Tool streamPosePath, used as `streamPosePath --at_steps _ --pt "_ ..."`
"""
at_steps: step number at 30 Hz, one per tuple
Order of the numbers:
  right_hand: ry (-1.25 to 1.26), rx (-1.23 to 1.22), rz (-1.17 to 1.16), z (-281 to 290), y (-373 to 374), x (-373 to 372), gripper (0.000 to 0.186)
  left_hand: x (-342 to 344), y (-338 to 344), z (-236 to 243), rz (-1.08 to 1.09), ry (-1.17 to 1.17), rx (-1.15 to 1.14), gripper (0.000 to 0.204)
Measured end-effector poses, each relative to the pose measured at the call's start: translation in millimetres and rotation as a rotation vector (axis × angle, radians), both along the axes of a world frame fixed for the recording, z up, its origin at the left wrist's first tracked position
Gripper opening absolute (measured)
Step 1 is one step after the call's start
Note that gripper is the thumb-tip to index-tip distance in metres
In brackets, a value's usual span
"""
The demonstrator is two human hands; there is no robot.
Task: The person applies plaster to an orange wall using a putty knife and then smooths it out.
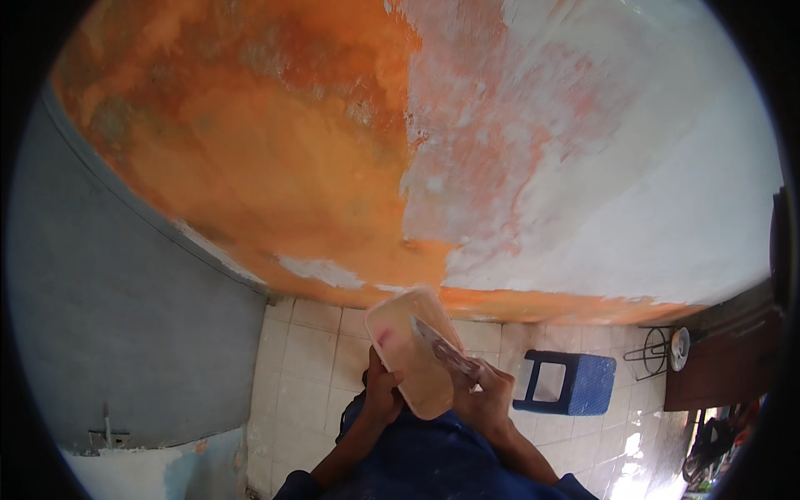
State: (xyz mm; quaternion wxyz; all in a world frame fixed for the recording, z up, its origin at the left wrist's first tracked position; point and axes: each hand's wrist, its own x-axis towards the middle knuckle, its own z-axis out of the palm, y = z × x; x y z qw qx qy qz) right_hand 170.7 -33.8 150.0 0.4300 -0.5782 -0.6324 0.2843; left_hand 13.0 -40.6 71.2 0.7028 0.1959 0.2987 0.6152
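My left hand (pixel 383 393) grips a shallow, pale rectangular plastic container (pixel 388 315) by its left side, the thumb over the rim. A small pinkish smear shows inside it. In my right hand (pixel 485 402) is a putty knife (pixel 442 344) smeared with whitish paste, its blade slanting up and left over the container. Whether the blade touches the container's inside I cannot tell. Ahead of both hands stands a wall, its left part patchy orange paint (pixel 275 167) and its right part coated with white filler (pixel 650 183) over pinkish streaks.
A blue plastic stool (pixel 590 384) lies on its side on the pale tiled floor (pixel 310 357), right of my hands. Beyond it are a black wire stand (pixel 652 353) and a brown wooden piece of furniture (pixel 723 367). A grey wall (pixel 125 275) rises at the left.
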Motion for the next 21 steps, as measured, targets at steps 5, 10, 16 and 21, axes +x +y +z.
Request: streamPosePath --at_steps 5,10,16,21 --pt "0.029 0.010 -0.002 9 3 1 0.012 3 4 7 0.026 0.023 -0.037 0.087" --pt "0.704 -0.357 -0.039 13 8 15 0.012 -2 6 -3 0.063 -0.083 0.018 0.082" --pt "1.244 -0.567 0.035 1 19 24 0.015 -7 10 17 0.065 -0.139 -0.068 0.078" --pt "1.292 -0.521 0.061 0 22 27 0.017 -2 20 2 0.037 -0.134 -0.058 0.071"
